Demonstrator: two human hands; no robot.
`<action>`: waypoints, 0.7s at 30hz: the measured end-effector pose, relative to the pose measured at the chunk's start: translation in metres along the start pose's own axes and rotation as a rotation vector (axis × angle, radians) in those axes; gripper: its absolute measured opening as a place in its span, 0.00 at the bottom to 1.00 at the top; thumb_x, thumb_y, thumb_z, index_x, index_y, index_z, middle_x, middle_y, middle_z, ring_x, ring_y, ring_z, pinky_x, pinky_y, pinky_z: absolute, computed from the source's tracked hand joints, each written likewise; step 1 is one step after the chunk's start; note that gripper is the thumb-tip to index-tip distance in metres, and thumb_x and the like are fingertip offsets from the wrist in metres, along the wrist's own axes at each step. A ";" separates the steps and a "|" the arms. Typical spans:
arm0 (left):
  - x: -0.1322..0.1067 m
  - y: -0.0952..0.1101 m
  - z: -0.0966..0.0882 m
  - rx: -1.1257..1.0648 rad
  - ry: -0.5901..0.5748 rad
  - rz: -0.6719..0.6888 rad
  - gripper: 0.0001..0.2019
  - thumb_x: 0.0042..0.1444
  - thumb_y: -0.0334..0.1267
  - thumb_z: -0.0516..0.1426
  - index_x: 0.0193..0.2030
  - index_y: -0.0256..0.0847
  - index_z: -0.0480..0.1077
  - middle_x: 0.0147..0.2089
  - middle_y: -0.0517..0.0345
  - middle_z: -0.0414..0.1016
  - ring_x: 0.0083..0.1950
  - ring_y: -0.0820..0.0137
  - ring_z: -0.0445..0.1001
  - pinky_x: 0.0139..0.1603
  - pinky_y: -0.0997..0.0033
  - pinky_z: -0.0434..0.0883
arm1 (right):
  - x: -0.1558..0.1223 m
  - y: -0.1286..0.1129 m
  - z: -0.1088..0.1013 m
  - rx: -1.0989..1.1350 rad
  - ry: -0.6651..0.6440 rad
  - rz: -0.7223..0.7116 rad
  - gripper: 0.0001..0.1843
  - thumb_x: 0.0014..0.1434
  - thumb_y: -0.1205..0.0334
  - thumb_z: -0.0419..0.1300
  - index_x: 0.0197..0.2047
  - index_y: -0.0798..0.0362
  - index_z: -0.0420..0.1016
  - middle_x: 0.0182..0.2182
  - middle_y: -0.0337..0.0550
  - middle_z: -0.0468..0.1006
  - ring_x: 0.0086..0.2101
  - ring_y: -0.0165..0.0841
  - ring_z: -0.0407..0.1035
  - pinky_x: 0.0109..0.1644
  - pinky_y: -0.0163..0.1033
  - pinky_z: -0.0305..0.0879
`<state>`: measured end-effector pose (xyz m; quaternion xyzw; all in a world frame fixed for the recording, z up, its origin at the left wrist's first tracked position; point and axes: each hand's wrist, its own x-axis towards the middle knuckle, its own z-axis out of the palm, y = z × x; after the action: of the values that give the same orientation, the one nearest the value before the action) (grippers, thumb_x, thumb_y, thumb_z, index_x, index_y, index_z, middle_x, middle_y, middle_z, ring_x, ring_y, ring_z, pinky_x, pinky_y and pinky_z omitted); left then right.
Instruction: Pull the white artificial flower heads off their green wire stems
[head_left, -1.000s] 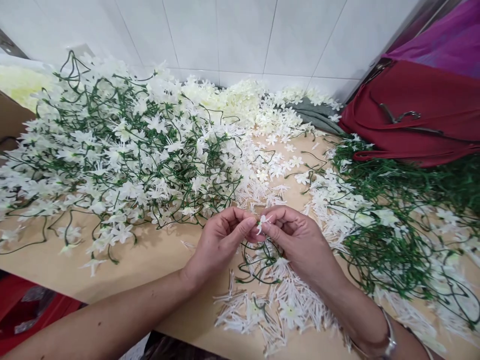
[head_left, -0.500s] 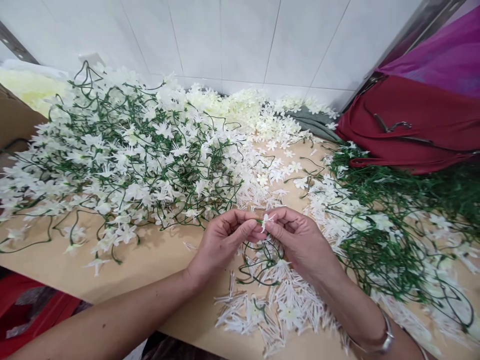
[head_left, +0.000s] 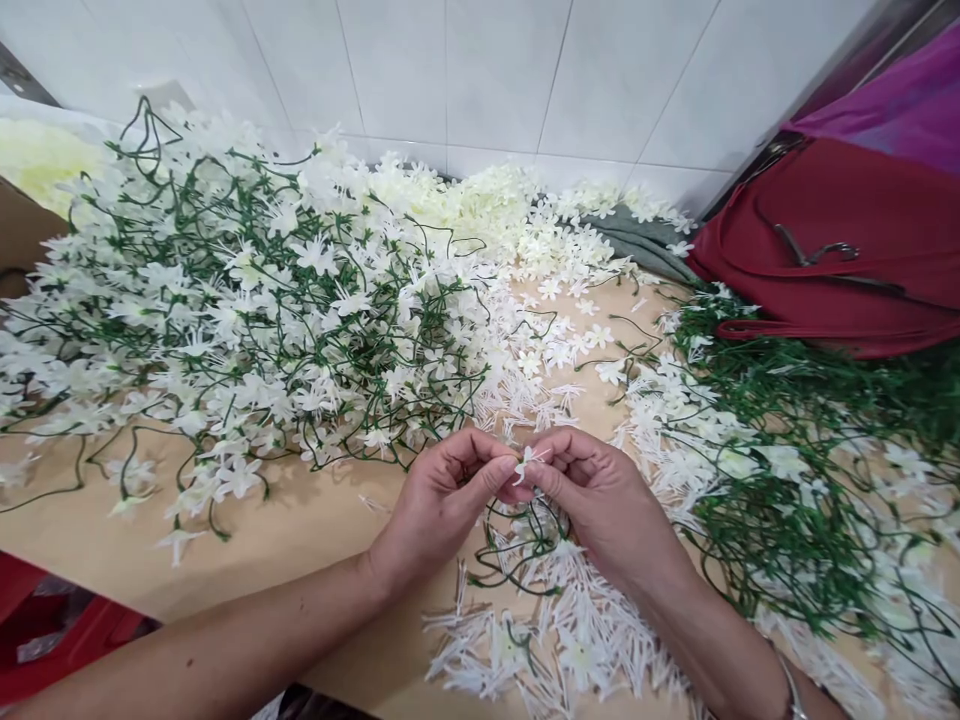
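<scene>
No text, label, brand, number or sign can be read on any thing in this scene, near or far.

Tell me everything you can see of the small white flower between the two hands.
The small white flower has narrow, splayed petals and looks artificial, perhaps fabric or plastic. A thin white strand shows on its right side. It is held above green stems, pinched between the fingertips of the left hand and the right hand. Fingers hide part of it; the petal count is unclear.
</scene>
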<state>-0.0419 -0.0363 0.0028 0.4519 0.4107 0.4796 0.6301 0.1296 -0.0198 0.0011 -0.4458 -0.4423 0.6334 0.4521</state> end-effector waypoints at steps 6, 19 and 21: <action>0.001 0.000 0.001 -0.018 -0.021 0.011 0.15 0.62 0.48 0.64 0.37 0.37 0.73 0.33 0.56 0.80 0.35 0.71 0.81 0.42 0.71 0.79 | 0.003 -0.002 -0.003 0.068 -0.044 0.041 0.14 0.48 0.55 0.78 0.30 0.51 0.79 0.25 0.35 0.76 0.28 0.28 0.68 0.36 0.35 0.66; -0.001 -0.005 0.000 0.001 -0.056 0.078 0.13 0.67 0.45 0.61 0.37 0.36 0.72 0.34 0.57 0.78 0.36 0.73 0.80 0.42 0.72 0.79 | -0.001 0.006 -0.006 -0.016 0.002 -0.020 0.15 0.50 0.52 0.76 0.31 0.52 0.79 0.27 0.36 0.77 0.29 0.28 0.67 0.36 0.35 0.64; -0.002 -0.007 0.000 0.011 -0.046 0.078 0.12 0.67 0.43 0.61 0.37 0.36 0.72 0.34 0.58 0.78 0.36 0.73 0.80 0.42 0.73 0.78 | -0.001 0.006 -0.005 -0.026 -0.005 -0.025 0.14 0.52 0.53 0.76 0.31 0.51 0.78 0.26 0.35 0.76 0.29 0.27 0.67 0.36 0.35 0.64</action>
<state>-0.0406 -0.0392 -0.0035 0.4819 0.3808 0.4911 0.6177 0.1331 -0.0207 -0.0051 -0.4444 -0.4571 0.6230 0.4532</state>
